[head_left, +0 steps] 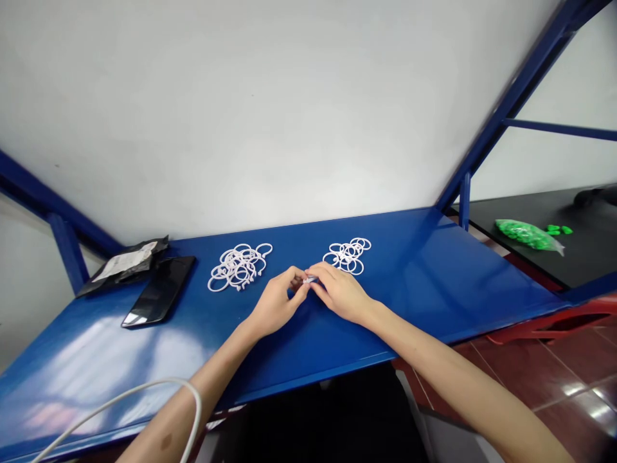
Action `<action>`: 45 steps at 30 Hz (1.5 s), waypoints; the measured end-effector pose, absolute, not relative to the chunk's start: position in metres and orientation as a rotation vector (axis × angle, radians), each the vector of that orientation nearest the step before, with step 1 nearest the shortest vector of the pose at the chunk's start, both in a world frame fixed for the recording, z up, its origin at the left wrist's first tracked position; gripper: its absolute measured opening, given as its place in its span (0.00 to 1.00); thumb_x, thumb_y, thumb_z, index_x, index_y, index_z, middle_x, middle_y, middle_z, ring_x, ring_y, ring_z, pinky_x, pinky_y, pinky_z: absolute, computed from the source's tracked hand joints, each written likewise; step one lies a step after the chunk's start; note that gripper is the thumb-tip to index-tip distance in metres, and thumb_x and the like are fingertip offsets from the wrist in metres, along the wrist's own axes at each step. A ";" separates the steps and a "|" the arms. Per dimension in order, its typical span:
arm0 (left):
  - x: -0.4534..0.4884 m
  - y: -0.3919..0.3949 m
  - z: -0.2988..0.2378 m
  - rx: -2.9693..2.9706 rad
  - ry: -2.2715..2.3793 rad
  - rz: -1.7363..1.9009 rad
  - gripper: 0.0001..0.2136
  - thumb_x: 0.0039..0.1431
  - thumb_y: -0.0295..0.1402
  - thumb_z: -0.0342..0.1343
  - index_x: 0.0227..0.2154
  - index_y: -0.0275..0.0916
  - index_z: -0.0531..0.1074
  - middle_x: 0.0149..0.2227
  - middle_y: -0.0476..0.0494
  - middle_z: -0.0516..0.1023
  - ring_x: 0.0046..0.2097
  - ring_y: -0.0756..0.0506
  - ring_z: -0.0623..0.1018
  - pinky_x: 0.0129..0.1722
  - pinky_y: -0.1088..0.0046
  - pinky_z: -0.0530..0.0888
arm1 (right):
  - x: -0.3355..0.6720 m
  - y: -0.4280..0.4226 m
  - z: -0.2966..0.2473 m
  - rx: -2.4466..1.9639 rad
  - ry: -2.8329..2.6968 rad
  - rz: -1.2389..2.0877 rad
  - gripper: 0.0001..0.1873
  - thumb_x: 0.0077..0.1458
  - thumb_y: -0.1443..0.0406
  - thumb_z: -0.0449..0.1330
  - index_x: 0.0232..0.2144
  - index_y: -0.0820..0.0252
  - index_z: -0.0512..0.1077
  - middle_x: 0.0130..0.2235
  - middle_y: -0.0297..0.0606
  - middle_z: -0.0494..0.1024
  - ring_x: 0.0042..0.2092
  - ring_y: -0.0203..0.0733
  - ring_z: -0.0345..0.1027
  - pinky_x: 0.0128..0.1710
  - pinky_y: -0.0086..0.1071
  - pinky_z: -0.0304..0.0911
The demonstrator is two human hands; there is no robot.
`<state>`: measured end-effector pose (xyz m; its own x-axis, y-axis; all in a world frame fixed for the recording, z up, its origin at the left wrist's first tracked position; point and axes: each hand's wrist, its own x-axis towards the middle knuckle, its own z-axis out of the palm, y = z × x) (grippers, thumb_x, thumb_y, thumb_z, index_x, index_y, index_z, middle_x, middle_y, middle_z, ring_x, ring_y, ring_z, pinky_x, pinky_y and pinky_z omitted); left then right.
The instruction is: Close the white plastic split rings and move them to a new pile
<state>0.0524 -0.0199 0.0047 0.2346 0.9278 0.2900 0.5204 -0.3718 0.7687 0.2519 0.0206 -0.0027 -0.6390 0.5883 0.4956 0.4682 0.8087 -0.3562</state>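
My left hand (282, 296) and my right hand (340, 290) meet over the middle of the blue table (308, 360). Both are closed, fingertips pinching one small white plastic ring (308, 280); most of it is hidden by the fingers. Left of my hands lies a loose pile of similar white rings (240, 265), several of them gaping open with small knobs at their ends. A smaller group of white rings (346, 255), overlapping each other, rests just beyond my right hand.
A black tray-like object (160, 292) and a black plastic package with a white label (126, 262) lie at the left. A white cable (144, 384) loops over my left forearm. On a black table at right sits a bag of green pieces (527, 235). Blue frame bars (501, 109) slant upward.
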 end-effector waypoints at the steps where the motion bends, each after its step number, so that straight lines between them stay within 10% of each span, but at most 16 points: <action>1: 0.056 -0.021 0.004 1.908 1.304 1.017 0.08 0.67 0.40 0.52 0.40 0.41 0.70 0.35 0.48 0.79 0.35 0.47 0.78 0.39 0.69 0.75 | 0.252 0.021 -0.004 -0.781 -2.374 0.302 0.11 0.70 0.65 0.53 0.51 0.59 0.71 0.48 0.45 0.79 0.47 0.46 0.75 0.46 0.41 0.73; 45: 0.058 -0.029 -0.014 1.839 1.211 1.323 0.06 0.64 0.34 0.60 0.33 0.39 0.77 0.30 0.50 0.78 0.24 0.53 0.75 0.26 0.78 0.73 | 0.257 0.014 -0.012 -0.745 -2.435 0.163 0.15 0.73 0.62 0.47 0.44 0.59 0.73 0.39 0.38 0.79 0.31 0.35 0.72 0.31 0.28 0.62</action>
